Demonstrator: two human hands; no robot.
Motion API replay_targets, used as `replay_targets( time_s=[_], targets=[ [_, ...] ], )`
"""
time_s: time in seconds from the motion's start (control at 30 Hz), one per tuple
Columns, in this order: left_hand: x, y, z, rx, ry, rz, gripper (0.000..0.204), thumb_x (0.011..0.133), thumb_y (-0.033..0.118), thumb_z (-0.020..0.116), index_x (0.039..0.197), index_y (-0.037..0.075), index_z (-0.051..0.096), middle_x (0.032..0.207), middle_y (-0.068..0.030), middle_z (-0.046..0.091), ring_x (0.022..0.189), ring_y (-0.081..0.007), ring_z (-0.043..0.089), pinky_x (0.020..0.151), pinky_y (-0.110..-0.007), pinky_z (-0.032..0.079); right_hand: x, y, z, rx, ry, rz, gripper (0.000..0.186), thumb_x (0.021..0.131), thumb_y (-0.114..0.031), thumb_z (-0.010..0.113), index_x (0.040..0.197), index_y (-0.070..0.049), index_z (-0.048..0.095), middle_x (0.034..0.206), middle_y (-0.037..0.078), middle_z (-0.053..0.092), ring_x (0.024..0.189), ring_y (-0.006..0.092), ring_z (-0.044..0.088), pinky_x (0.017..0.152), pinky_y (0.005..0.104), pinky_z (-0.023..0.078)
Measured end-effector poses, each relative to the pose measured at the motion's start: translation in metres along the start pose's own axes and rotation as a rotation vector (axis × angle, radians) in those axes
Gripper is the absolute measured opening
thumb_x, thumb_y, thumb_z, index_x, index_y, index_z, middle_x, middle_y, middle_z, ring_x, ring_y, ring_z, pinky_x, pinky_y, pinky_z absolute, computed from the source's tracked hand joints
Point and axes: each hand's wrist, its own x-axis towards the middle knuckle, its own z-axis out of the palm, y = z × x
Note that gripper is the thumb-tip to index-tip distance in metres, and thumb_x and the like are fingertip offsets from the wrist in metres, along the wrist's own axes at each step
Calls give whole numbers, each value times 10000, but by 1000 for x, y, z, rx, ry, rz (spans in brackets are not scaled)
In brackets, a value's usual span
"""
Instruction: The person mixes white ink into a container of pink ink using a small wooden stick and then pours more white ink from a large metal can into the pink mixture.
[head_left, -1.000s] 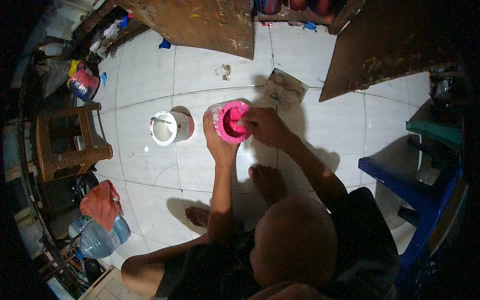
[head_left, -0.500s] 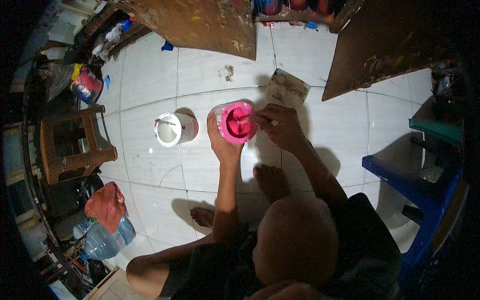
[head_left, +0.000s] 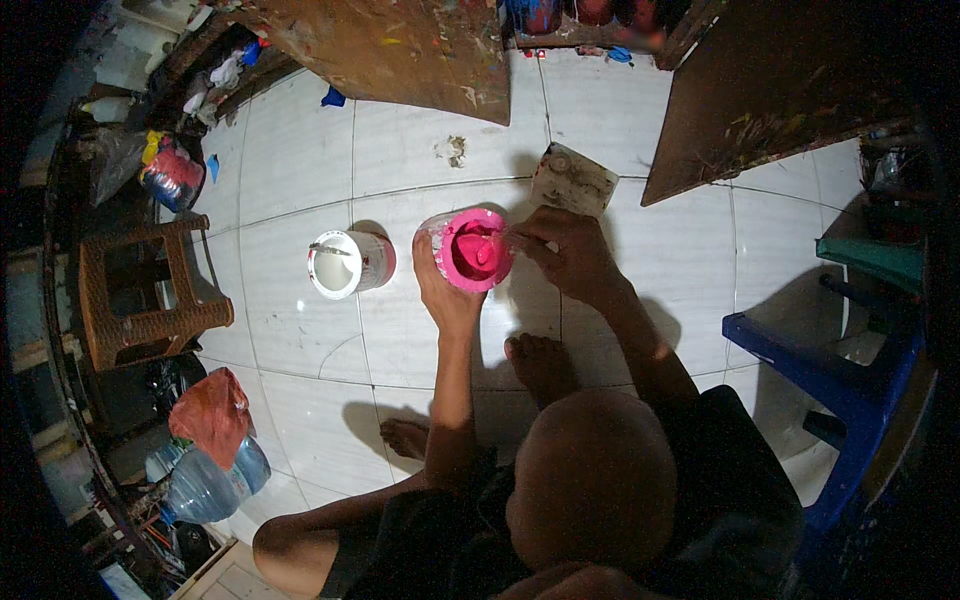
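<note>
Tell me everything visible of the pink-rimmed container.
The pink-rimmed container is round and open-topped, its pale side smeared, its rim and glossy contents bright pink; material unclear. Its mouth faces the camera; the white tiled floor lies below. The left hand holds its side; the right hand is by its rim.

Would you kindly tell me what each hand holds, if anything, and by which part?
The left hand holds the pink-rimmed tub by its outer side. What the right hand pinches beside it cannot be told clearly.
</note>
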Motion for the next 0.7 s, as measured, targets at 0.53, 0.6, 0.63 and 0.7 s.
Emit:
replay_targets(
  time_s=[0.53,0.6,0.63,0.7],
  targets=[
    [-1,-16,5,-46,-24,93,1168,575,281,1006,1495,-66,377,1452,-238,503,1347,-367,517,1149,-431,414,-18,37,27,17,177,-114,143,955,-167,702,1046,-83,773,965,111,738,860,288,712,778,397,570],
    [-4,-17,5,-69,-14,87,1165,577,267,1005,1496,-70,373,1440,-233,509,1337,-356,523,1145,-427,417,-16,35,37,-22,253,-251,147,926,-97,745,1059,-43,779,918,109,740,808,241,717,724,335,571],
    [-5,-17,5,-55,-4,92,1161,580,260,1004,1496,-71,372,1435,-230,512,1332,-351,526,1143,-425,419,-19,37,42,-24,258,-202,142,934,-105,741,1054,-40,778,906,112,737,791,231,715,712,333,571],
    [-4,-14,4,-22,6,113,1153,586,250,1002,1496,-72,372,1430,-226,514,1328,-343,528,1141,-422,421,-23,39,50,-34,270,-106,137,950,-122,732,1044,-32,774,882,119,731,759,211,711,688,330,570]
  ],
)
